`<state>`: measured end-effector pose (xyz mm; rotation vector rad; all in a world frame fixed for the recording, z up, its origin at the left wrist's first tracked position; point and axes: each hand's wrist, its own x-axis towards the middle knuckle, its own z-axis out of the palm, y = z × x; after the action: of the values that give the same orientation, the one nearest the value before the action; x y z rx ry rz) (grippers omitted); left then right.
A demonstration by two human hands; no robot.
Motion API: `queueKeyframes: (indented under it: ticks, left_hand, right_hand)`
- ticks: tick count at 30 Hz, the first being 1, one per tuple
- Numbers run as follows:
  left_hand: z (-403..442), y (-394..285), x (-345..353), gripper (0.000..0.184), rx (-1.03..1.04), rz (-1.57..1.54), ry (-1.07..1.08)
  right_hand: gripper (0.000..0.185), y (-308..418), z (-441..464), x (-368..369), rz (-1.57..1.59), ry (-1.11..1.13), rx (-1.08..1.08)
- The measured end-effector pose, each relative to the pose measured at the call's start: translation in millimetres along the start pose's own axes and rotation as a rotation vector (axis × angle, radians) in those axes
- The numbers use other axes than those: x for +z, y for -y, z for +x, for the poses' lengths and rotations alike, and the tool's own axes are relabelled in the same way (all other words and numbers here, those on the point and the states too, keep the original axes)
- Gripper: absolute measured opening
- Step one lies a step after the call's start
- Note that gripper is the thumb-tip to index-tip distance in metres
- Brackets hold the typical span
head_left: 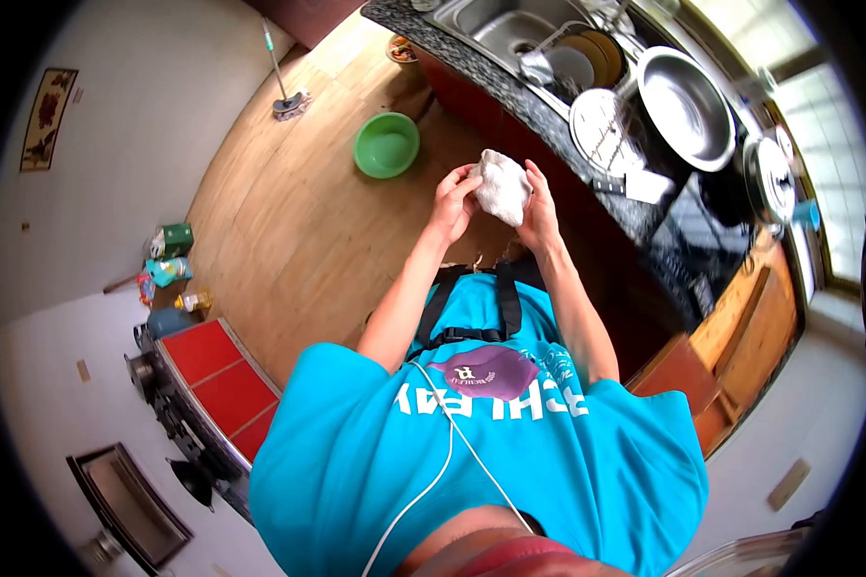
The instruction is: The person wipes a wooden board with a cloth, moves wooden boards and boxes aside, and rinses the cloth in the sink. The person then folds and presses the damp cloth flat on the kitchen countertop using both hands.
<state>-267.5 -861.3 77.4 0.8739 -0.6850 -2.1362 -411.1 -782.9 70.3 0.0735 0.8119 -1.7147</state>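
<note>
A bunched white cloth (502, 188) is held up in front of my body, between both hands. My left hand (452, 200) grips its left side, with the thumb and fingers closed on the fabric. On the opposite side, my right hand (539, 207) is closed around the cloth's right edge, its fingers partly behind it. The cloth looks crumpled into a compact wad, and its underside is hidden. Below and beyond the hands, a green basin (387, 145) rests on the wooden floor.
To the right runs a granite counter (539, 125) with a steel sink (496, 29), a large metal bowl (686, 108), a cleaver (635, 186) and a lidded pot (770, 181). A mop (287, 103) stands far left. A stove (178, 423) and a red-topped cabinet (216, 370) are at lower left.
</note>
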Motion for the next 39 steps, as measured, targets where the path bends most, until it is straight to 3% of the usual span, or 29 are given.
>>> queueKeyframes:
  ticks: [3, 9, 12, 14, 19, 24, 27, 28, 32, 34, 36, 39]
  left_hand:
    - [28, -18, 10, 0.031, -0.042, 0.113, 0.017]
    - [101, -38, 15, 0.028, 0.117, 0.143, -0.255]
    - [155, -42, 6, 0.026, 0.184, 0.155, -0.312]
    - [197, -47, 6, 0.03, 0.225, 0.096, -0.357]
    - [309, -79, -7, 0.023, 0.104, 0.164, -0.387]
    - [399, -110, 7, 0.021, -0.093, -0.12, -0.312]
    - [439, -109, 15, 0.026, -0.176, -0.093, -0.24]
    - [450, -109, 19, 0.036, -0.233, -0.048, -0.243]
    - [480, -98, 49, 0.043, -0.411, 0.031, -0.1]
    - [485, -94, 74, 0.041, -0.436, 0.034, -0.101]
    - [498, -79, 78, 0.041, -0.474, 0.079, 0.002]
    - [508, -74, 98, 0.041, -0.56, 0.084, -0.039]
  right_hand:
    - [0.044, 31, 41, 26, -0.059, 0.129, 0.139]
    - [0.047, 55, 125, 40, -0.001, 0.197, 0.207]
    - [0.047, 59, 161, 47, -0.159, 0.17, 0.201]
    - [0.046, 63, 189, 55, -0.08, 0.166, 0.144]
    - [0.036, 73, 273, 70, -0.226, -0.062, -0.03]
    - [0.025, 88, 324, 96, -0.19, -0.346, -0.211]
    - [0.022, 91, 351, 85, -0.426, -0.512, -0.293]
    - [0.023, 94, 357, 83, -0.504, -0.574, -0.331]
    - [0.054, 113, 390, 61, -0.682, -0.766, -0.518]
    - [0.082, 142, 392, 65, -0.766, -0.828, -0.415]
    - [0.094, 158, 409, 40, -0.84, -0.862, -0.528]
    - [0.108, 192, 424, 28, -0.765, -0.863, -0.45]
